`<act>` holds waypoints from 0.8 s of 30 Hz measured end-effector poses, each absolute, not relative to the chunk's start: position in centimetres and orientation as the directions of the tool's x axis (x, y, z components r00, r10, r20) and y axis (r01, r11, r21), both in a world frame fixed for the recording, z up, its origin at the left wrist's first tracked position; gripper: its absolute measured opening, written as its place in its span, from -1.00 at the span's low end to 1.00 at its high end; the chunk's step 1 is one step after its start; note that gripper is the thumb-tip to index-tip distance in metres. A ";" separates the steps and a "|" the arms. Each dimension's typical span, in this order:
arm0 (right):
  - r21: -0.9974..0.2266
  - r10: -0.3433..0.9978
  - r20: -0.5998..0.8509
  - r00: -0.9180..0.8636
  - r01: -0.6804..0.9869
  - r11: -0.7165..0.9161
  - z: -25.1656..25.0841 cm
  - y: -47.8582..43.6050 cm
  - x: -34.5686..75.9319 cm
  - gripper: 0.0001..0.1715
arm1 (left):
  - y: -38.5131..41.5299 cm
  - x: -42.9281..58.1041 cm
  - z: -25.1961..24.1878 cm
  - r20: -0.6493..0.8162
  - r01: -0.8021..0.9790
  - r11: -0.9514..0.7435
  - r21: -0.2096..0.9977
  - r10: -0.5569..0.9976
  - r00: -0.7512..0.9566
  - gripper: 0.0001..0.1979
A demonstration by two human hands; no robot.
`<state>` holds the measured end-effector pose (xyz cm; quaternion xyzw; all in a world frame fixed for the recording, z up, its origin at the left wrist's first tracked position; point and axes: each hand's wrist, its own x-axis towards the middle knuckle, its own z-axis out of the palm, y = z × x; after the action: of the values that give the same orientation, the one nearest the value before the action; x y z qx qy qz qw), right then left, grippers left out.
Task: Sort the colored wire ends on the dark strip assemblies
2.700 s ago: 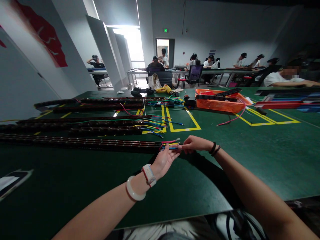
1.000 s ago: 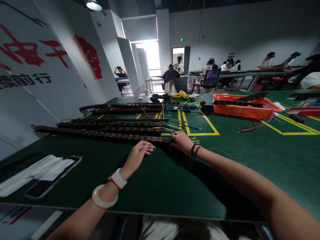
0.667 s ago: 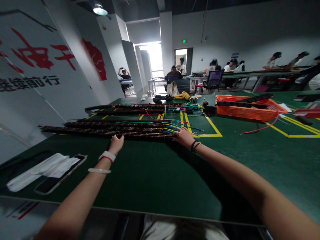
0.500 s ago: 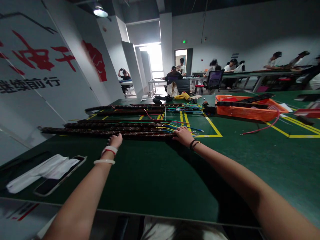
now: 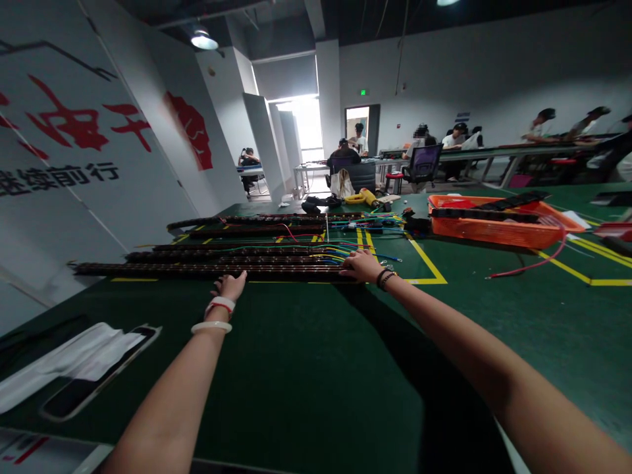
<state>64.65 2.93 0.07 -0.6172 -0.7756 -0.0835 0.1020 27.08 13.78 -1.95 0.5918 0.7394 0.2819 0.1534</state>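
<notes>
Several long, dark cable bundles [image 5: 172,269] lie side by side across the green table [image 5: 296,355]. My left hand [image 5: 230,286] is at the front edge of the nearest bundle, fingers apart and thumb raised, holding nothing. Over the right end of the same bundle rests my right hand [image 5: 363,266], its fingers bent down onto the bundle. Thin coloured wires [image 5: 340,250] fan out from the bundles' right ends beside that hand. Its fingertips are partly hidden, so a grip cannot be made out.
An orange basket [image 5: 484,230] with dark parts stands at the right, a red wire hanging over its side. White paper [image 5: 93,352] lies on a phone-like dark object at the left. A yellow tool [image 5: 368,196] sits at the back. People work at farther tables.
The view has shifted slightly, so the table things appear lower. My left hand's fingers have spread a little beside the bundle. My right hand stays at the bundle's right end.
</notes>
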 end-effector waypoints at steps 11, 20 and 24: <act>-0.027 0.984 0.149 0.101 0.995 -0.098 1.0 12.5 69.5 -0.42 | 13.3 27.4 -2.9 0.125 0.798 0.200 0.569 0.938 -0.324 -0.28; -0.026 0.998 -0.054 0.036 0.999 -0.037 -0.3 15.8 69.6 -0.53 | 13.3 27.4 -3.4 0.167 0.789 0.180 0.587 0.927 -0.336 -0.32; -0.027 1.000 -0.025 -0.005 1.000 0.004 0.1 15.8 70.1 -0.55 | 13.5 27.4 -3.6 0.176 0.778 0.176 0.603 0.922 -0.345 -0.31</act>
<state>70.06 15.84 0.14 -0.7055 -0.7085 0.0183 0.0004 27.41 13.47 -3.59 0.5605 0.7581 0.3128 0.1151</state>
